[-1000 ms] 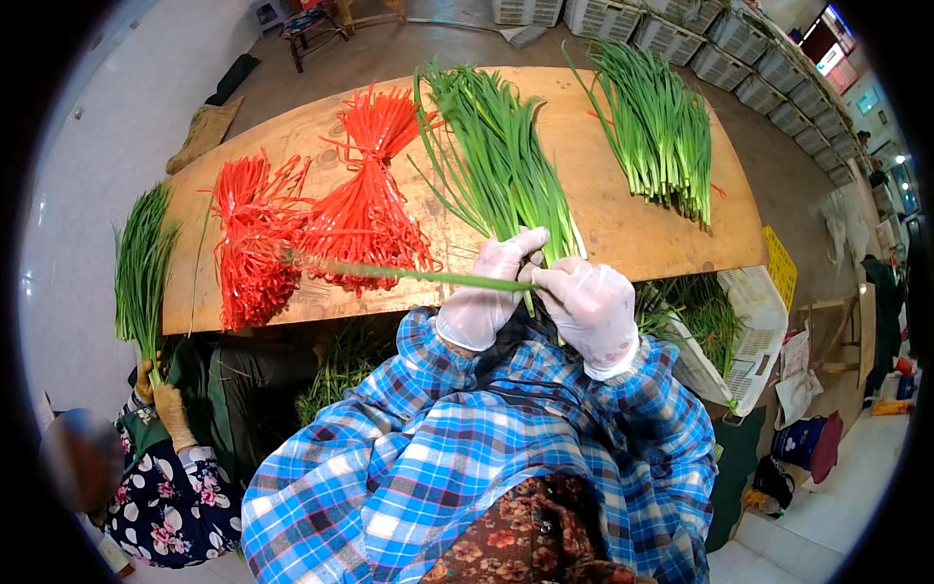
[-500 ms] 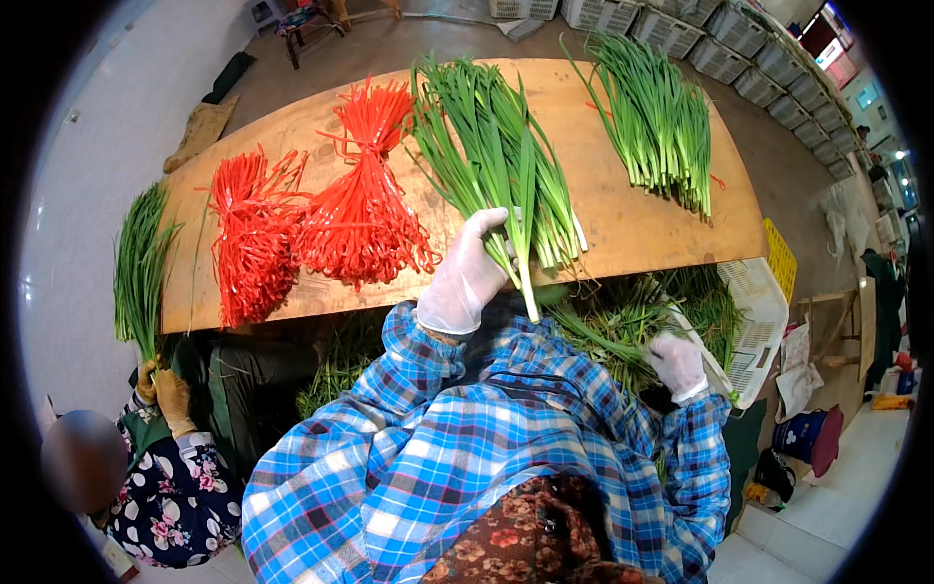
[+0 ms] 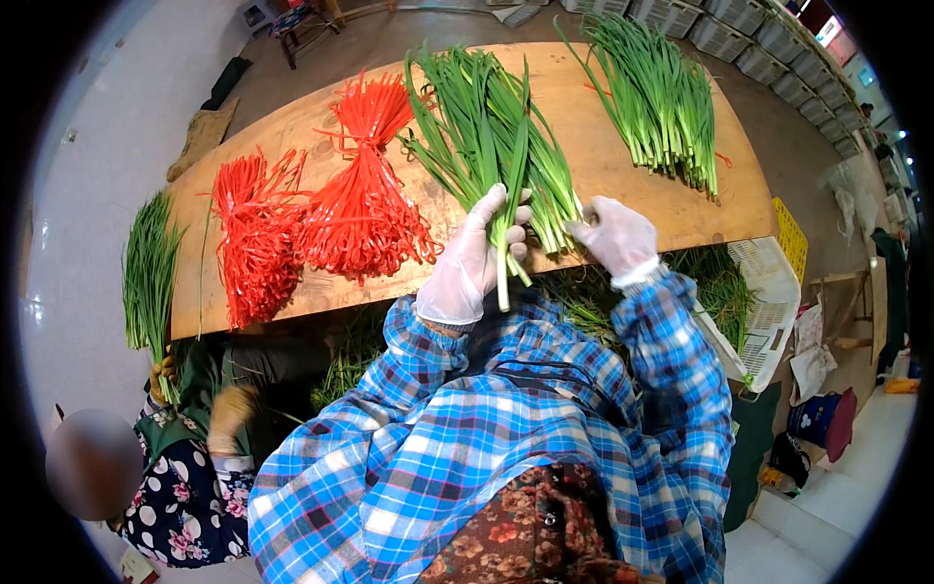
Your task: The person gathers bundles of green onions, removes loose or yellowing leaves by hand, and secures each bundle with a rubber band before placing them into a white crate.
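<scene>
My gloved left hand (image 3: 469, 255) is closed round a few garlic chives (image 3: 504, 229), their pale cut ends pointing toward me. Under and beside them, a looser pile of garlic chives (image 3: 550, 180) lies on the wooden table (image 3: 389, 280). At the right edge of that pile is my gloved right hand (image 3: 618, 238), fingers curled together by the pale stalk ends. What those fingers pinch, if anything, is hidden. Farther right on the table lies a bunch of chives (image 3: 671, 127) with a red tie partly showing.
Two bundles of red ties (image 3: 255, 238) (image 3: 365, 200) lie left of the pile. More greens (image 3: 715, 287) sit below the table edge beside a white crate (image 3: 769, 292). At left, a co-worker's gloved hand (image 3: 163, 380) holds another bunch (image 3: 151, 277). Grey crates (image 3: 720, 39) line the back.
My right hand has moved from above the greens below the table up and left to the pile's stalk ends. The co-worker's other hand has come away from their bunch.
</scene>
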{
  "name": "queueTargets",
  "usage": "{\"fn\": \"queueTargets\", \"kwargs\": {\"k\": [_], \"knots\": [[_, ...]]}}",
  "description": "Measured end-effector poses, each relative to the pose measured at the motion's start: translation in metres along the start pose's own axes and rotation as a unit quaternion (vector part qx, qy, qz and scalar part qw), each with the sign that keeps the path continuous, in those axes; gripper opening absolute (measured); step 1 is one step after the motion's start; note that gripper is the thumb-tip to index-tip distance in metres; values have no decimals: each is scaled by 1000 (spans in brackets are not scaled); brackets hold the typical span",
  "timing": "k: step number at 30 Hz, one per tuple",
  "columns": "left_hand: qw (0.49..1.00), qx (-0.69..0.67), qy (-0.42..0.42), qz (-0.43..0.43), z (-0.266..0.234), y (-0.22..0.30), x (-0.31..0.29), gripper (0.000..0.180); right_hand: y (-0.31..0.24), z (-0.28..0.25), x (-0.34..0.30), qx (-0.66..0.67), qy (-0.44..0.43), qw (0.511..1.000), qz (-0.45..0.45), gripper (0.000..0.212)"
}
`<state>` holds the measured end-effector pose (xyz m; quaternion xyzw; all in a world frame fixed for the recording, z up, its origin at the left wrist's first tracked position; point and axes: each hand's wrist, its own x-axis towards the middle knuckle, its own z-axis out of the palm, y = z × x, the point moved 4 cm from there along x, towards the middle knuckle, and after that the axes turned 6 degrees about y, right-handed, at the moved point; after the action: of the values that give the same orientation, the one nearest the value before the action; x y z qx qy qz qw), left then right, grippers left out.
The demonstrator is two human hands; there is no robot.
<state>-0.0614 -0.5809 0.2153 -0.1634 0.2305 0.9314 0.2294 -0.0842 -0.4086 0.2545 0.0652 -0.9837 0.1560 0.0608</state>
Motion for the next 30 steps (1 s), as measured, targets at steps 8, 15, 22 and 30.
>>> {"fn": "queueTargets", "kwargs": {"k": [8, 15, 22, 30], "knots": [[998, -12, -58, 30, 11, 8, -9, 26, 19, -19, 8, 411, -98, 889, 177, 21], [1000, -5, -26, 7, 18, -1, -3, 29, -5, -29, -25, 639, -178, 723, 191, 19], [995, 88, 33, 33, 26, -13, 6, 21, -19, -15, -34, 526, -237, 803, 149, 22], [991, 114, 76, 7, 30, -18, -6, 31, -25, -7, -38, 586, -128, 774, 203, 14]]}}
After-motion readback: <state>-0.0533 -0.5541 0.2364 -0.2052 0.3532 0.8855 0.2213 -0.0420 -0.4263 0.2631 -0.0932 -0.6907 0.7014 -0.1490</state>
